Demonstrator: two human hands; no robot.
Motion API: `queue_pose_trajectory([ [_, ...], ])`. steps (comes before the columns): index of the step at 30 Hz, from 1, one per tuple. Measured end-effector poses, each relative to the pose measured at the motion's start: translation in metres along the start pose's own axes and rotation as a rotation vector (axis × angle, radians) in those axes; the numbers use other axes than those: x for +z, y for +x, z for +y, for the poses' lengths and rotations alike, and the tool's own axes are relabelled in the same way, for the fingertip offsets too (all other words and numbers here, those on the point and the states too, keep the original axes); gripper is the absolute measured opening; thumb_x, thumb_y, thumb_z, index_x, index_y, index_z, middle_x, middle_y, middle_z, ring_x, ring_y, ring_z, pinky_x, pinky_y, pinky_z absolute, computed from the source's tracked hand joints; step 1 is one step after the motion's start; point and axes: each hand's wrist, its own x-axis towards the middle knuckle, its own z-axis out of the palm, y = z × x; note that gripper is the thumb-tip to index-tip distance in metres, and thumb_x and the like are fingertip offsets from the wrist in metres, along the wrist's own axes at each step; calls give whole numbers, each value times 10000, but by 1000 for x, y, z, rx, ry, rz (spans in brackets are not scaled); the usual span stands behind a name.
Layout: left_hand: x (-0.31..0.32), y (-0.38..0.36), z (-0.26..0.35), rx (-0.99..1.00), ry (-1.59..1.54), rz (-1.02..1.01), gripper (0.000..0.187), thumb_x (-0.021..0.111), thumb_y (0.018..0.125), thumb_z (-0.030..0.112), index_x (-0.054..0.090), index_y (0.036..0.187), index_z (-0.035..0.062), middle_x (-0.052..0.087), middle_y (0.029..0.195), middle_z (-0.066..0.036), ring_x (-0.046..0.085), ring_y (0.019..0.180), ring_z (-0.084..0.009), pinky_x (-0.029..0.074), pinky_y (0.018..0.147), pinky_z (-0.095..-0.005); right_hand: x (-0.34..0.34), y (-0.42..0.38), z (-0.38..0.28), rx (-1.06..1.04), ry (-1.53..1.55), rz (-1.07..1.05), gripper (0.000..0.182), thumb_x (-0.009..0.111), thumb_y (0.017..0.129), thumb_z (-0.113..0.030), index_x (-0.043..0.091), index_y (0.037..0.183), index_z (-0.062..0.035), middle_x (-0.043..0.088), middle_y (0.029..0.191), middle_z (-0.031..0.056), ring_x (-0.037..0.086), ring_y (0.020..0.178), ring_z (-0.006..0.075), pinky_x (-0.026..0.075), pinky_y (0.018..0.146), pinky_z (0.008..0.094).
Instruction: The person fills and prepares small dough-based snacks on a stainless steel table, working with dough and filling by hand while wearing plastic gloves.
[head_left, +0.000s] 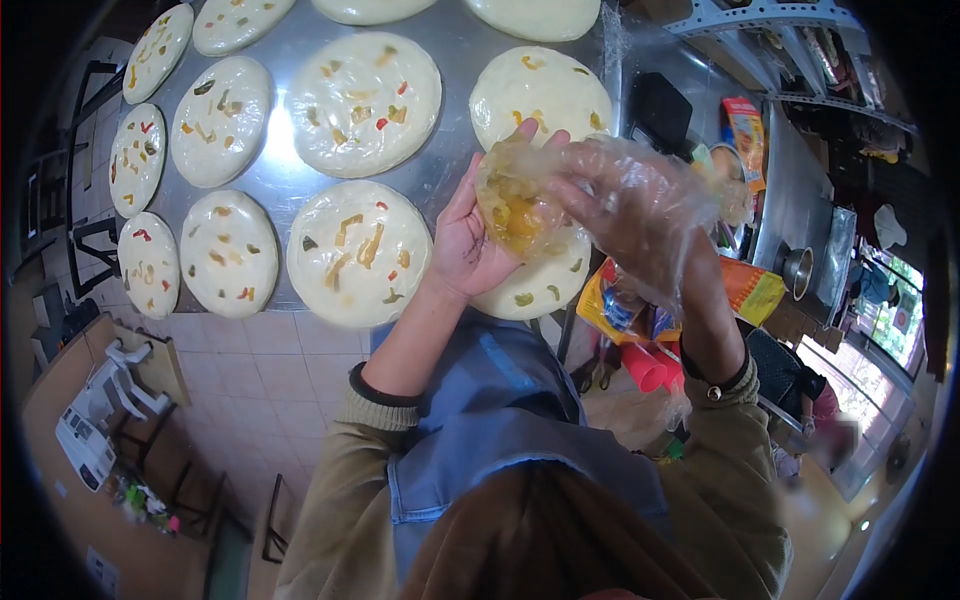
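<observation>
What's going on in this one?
A person stands at a metal table of pale dough-like rounds dotted with colourful pieces. Their left hand cradles what looks like a clear bag of yellowish bits; their right hand, covered in clear plastic, is at it. Whether its fingers grip anything is unclear.

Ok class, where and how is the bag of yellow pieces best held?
Probably cup the clear bag under its bulging, filled part, palm up, from the left, as the left hand does: it looks limp and crumpled, and the plastic-covered right hand occupies its right side.
</observation>
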Motion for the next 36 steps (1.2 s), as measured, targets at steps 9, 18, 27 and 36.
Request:
queue_pose_trajectory([
  [9, 2, -1, 2, -39, -100, -21, 529, 205, 974, 401, 135, 1443, 167, 143, 1493, -70, 213, 1348, -263, 205, 1086, -446, 19, -12, 5, -106, -192, 160, 167, 616, 800, -143, 608, 934, -45, 604, 877, 147, 587, 787, 321, 475, 668, 411],
  [18, 4, -3, 4, -16, 39, 68, 526, 230, 972, 396, 154, 1440, 169, 289, 1429, -96, 390, 1240, -252, 317, 1026, -433, 22, -3, 6, 61, -97, 44, 180, 658, 782, -201, 639, 916, -82, 611, 901, 120, 591, 841, 300, 479, 723, 366],
  [27, -1, -4, 9, -33, 25, 70, 521, 225, 973, 393, 177, 1436, 157, 305, 1426, -80, 361, 1264, -232, 287, 1046, -419, 33, 1, 1, -71, -152, 102, 229, 603, 829, -225, 613, 972, -47, 595, 977, 172, 574, 903, 334, 465, 779, 410],
  [36, -4, -3, 16, -22, -50, 61, 509, 223, 976, 377, 180, 1434, 158, 255, 1449, -79, 352, 1271, -241, 308, 1034, -453, 41, 10, 11, 90, 56, -65, 222, 609, 831, -217, 628, 941, -25, 621, 887, 155, 599, 842, 315, 472, 750, 401],
])
